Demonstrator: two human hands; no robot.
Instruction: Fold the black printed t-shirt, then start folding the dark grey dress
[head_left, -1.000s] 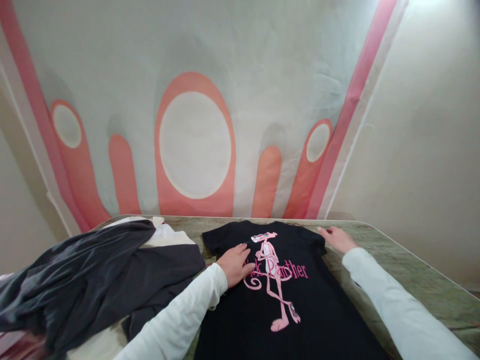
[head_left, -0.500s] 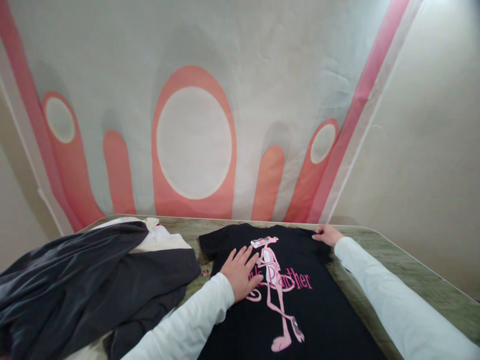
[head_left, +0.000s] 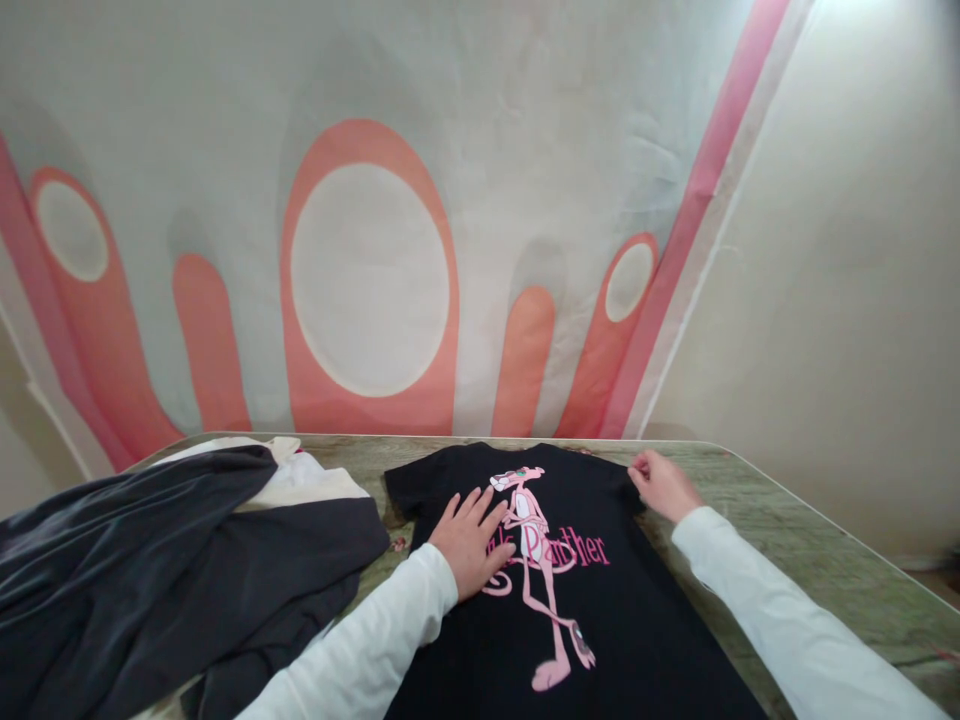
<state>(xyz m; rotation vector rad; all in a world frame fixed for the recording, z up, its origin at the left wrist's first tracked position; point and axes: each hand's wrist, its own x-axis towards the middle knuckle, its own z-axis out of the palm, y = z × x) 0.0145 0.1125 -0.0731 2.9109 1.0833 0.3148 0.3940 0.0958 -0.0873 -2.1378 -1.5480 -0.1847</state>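
Observation:
A black T-shirt (head_left: 615, 620) with a pink cartoon panther and pink lettering lies spread flat on the table, collar towards the wall. My left hand (head_left: 469, 540) rests flat on its chest, fingers spread, just left of the print. My right hand (head_left: 660, 483) is at the shirt's right shoulder and sleeve, with fingers curled as if pinching the fabric edge. Both arms wear white long sleeves.
A heap of dark grey and cream clothes (head_left: 172, 560) covers the table's left side. The green marbled table (head_left: 825, 570) runs to a rounded far right corner. A wall hanging with orange ovals and pink stripes (head_left: 367, 280) stands right behind the table.
My right hand has drawn in from the table beside the sleeve onto the shirt's shoulder and curled its fingers. My left hand has stayed flat on the chest, fingers spread wider.

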